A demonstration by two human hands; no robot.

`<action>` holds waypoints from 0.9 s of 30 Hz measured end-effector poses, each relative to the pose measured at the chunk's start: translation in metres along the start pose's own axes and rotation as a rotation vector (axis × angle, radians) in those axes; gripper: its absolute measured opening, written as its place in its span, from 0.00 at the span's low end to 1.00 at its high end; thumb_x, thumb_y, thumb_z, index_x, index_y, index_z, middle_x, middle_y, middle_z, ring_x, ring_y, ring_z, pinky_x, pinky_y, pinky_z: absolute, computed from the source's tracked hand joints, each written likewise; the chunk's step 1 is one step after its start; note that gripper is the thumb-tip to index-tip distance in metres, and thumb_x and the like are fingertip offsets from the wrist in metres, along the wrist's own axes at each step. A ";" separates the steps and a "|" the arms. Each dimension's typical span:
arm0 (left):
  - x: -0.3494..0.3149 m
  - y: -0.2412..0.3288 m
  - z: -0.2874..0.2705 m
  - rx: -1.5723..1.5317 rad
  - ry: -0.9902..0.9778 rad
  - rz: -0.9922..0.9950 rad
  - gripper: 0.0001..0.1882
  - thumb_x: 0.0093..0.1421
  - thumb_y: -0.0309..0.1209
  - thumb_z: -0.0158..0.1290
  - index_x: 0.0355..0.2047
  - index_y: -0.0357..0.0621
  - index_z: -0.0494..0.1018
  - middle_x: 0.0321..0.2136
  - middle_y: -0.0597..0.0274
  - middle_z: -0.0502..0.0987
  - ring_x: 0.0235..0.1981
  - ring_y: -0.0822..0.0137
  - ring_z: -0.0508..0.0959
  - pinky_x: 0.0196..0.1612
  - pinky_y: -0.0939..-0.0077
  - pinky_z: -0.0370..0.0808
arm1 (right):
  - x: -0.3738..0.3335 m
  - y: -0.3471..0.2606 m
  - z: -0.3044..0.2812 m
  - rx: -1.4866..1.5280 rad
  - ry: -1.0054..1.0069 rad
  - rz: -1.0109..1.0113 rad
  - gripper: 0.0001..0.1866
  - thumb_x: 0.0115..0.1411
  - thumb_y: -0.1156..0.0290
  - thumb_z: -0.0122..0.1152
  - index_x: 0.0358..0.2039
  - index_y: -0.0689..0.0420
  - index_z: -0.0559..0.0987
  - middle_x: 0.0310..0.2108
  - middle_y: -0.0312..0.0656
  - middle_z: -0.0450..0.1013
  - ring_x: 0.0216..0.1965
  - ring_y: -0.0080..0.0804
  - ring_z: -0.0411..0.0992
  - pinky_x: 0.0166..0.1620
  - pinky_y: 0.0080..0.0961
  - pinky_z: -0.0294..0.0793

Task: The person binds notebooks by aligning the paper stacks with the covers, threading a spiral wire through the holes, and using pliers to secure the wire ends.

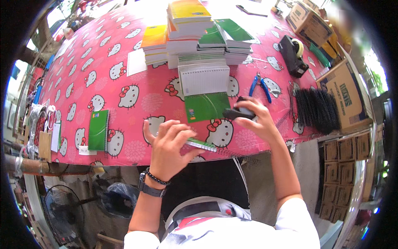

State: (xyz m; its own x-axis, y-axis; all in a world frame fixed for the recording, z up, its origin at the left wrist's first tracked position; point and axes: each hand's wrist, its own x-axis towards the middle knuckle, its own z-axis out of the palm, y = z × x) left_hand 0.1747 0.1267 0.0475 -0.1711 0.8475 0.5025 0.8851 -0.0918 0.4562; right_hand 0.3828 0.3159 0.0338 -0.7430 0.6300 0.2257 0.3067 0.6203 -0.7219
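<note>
Low centre of the frame, the left hand [168,140] closes around the left end of a green pad [202,145]. Right of centre, the right hand [261,118] grips a black tool [239,113] at a green notebook's [205,107] right edge, above the pink surface [141,115].

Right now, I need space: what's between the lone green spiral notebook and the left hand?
The head view shows bare cat-print tablecloth between the notebook and left hand.

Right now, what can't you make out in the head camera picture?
Head view: how far the green notebook extends beneath the left hand, which covers it.
Head view: the full shape of the black object, partly behind the right hand.
Head view: the table's far end, washed out by glare.
</note>
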 end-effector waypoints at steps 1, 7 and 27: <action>-0.002 -0.010 0.002 0.014 0.020 0.021 0.16 0.37 0.42 0.67 0.23 0.54 0.74 0.27 0.74 0.74 0.41 0.67 0.72 0.61 0.48 0.42 | -0.006 -0.007 -0.006 0.356 -0.116 -0.040 0.38 0.42 0.38 0.62 0.42 0.59 0.77 0.50 0.56 0.67 0.55 0.50 0.63 0.55 0.43 0.62; -0.002 -0.018 0.003 -0.070 0.017 0.080 0.15 0.36 0.39 0.67 0.22 0.50 0.74 0.22 0.70 0.73 0.34 0.65 0.72 0.54 0.58 0.58 | -0.003 -0.040 0.021 0.154 -0.276 0.009 0.26 0.44 0.49 0.67 0.39 0.53 0.80 0.43 0.51 0.72 0.50 0.48 0.66 0.53 0.37 0.63; -0.025 -0.052 0.047 -0.896 0.102 -0.295 0.31 0.41 0.25 0.69 0.42 0.44 0.62 0.30 0.66 0.71 0.30 0.76 0.72 0.35 0.80 0.72 | 0.035 -0.053 0.035 0.484 -0.462 0.062 0.34 0.45 0.44 0.63 0.42 0.61 0.78 0.44 0.46 0.73 0.55 0.40 0.62 0.59 0.35 0.56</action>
State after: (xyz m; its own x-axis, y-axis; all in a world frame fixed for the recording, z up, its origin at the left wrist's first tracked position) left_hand 0.1530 0.1345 -0.0237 -0.4092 0.8546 0.3197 0.1461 -0.2846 0.9475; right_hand 0.3202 0.2889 0.0569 -0.9440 0.3261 -0.0508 0.1355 0.2423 -0.9607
